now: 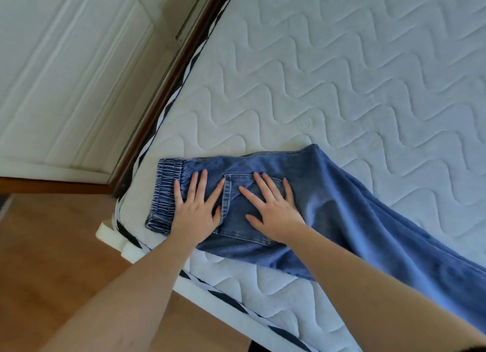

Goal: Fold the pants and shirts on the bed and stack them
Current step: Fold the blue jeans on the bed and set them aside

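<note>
The blue jeans (328,207) in the middle of the frame are pressed flat by the left hand (194,209) and right hand (273,215), fingers spread wide, nothing gripped. The cloth is judged soft, floppy and a bit heavy. It is best taken at the stretchy waistband (164,191), left of the hands.

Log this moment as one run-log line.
step: smoothing | left hand: flat on jeans | right hand: flat on pocket | bed: jeans only

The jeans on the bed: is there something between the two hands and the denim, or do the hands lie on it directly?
Nothing visible stands between them. The left hand lies flat near the elastic waistband, and the right hand lies flat on the back pocket of the jeans, fingers spread, directly on the cloth.
</note>
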Tool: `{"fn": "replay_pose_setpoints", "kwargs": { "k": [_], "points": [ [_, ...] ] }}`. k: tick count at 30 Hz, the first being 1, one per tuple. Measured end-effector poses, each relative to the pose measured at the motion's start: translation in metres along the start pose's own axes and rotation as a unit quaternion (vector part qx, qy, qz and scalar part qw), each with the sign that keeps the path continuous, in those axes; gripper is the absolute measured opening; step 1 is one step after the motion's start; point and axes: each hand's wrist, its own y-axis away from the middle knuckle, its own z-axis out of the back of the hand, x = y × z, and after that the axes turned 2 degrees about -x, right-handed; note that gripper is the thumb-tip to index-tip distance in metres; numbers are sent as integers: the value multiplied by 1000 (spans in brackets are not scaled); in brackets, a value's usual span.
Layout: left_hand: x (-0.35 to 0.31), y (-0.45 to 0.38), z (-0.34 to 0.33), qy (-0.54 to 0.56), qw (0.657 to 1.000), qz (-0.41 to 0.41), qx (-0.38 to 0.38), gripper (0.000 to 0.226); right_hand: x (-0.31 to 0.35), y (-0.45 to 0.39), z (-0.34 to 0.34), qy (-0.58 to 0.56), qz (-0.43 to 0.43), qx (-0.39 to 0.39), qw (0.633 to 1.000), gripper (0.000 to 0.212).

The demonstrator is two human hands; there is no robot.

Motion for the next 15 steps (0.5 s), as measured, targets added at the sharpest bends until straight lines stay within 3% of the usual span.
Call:
{"fn": "replay_pose_setpoints", "kwargs": {
  "k": [2,5,7,10,15],
  "points": [
    [-4,2,22,24,999,21,6,61,-7,23,20,-31,-28,0,999,67],
    [-35,11,47,88,988,110,-60,52,-27,93,40,-51,-67,-82,993,57],
    [-80,19,59,108,981,126,-97,49,-50,154,38,-35,-128,-128,983,55],
    [-171,32,69,162,980,55,-100,46,-98,243,23,-43,-249,-104,962,58],
    [-320,54,68,197,960,-192,-52,51,-172,367,-11,-57,-374,-13,926,65]
  ]
}}
